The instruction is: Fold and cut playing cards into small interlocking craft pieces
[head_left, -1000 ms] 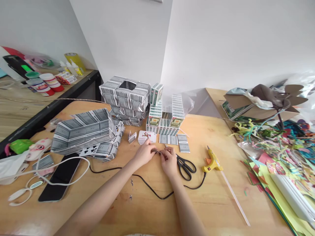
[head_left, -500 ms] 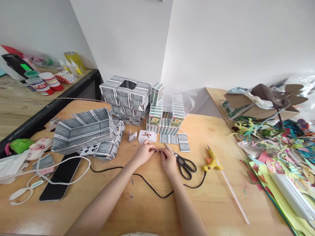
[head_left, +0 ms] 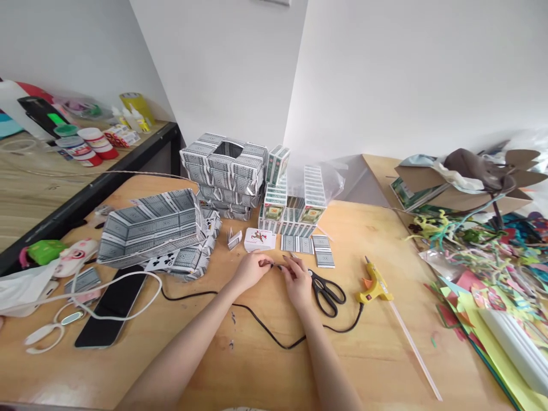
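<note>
My left hand (head_left: 252, 268) is closed in a pinch low over the table, its fingertips pointing at those of the other hand. Facing it, my right hand (head_left: 298, 282) has its fingers curled and pressed together. A tiny dark bit shows between the fingertips, too small to name. Just beyond the hands lies a stack of playing cards (head_left: 260, 239), a joker face up on top. A folded card (head_left: 234, 238) stands left of it. Face-down cards (head_left: 297, 244) and another card (head_left: 323, 251) lie to its right. Black-handled scissors (head_left: 327, 292) rest beside my right hand, their blades partly hidden.
A yellow glue gun (head_left: 373, 288) with a clear stick lies right, its black cord (head_left: 265, 328) crossing below my hands. Card-covered boxes (head_left: 225, 165), an open card tray (head_left: 149, 228) and card packs (head_left: 314, 194) stand behind. A phone (head_left: 112, 308) lies left; craft scraps (head_left: 492, 245) right.
The whole view has shifted slightly, so things sit a little further right. My fingertips are a bit further apart, and the right hand's fingers have changed their curl slightly.
</note>
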A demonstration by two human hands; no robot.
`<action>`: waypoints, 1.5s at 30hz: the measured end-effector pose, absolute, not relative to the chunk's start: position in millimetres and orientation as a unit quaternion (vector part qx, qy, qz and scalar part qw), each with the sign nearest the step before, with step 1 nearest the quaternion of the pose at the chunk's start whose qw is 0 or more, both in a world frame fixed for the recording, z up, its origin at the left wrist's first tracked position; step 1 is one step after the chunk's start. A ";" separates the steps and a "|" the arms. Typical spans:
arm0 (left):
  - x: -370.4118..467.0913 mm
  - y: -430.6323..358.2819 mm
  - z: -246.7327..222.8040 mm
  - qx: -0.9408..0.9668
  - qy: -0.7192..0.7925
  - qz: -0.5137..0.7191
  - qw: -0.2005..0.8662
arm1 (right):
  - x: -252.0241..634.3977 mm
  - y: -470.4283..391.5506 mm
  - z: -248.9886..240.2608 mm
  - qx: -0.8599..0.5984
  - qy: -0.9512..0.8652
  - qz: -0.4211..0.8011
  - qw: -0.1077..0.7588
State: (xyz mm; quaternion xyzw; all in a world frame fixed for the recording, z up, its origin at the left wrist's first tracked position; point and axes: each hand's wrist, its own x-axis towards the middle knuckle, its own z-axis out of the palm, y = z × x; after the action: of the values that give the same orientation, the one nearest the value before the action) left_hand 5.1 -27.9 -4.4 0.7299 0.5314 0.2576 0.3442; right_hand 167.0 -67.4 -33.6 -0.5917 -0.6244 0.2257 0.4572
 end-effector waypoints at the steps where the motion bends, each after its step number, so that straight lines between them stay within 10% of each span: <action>1: 0.7 -27.1 -3.2 0.726 0.536 0.257 0.345 | 167.1 -67.6 -33.3 -0.597 -0.615 0.233 0.459; 18: -46.0 -26.4 29.8 0.687 0.710 -0.016 0.156 | 169.9 -69.0 -34.3 -0.625 -0.584 0.225 0.466; 45: -7.9 11.5 29.7 0.804 0.574 0.075 0.133 | 169.1 -69.9 -31.8 -0.628 -0.590 0.251 0.441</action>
State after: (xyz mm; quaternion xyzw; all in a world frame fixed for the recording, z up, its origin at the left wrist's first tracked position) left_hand -7.9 11.5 29.7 0.8042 0.5744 0.0755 0.1327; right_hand 169.1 -69.9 -31.8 -0.6277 -0.5904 0.2514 0.4407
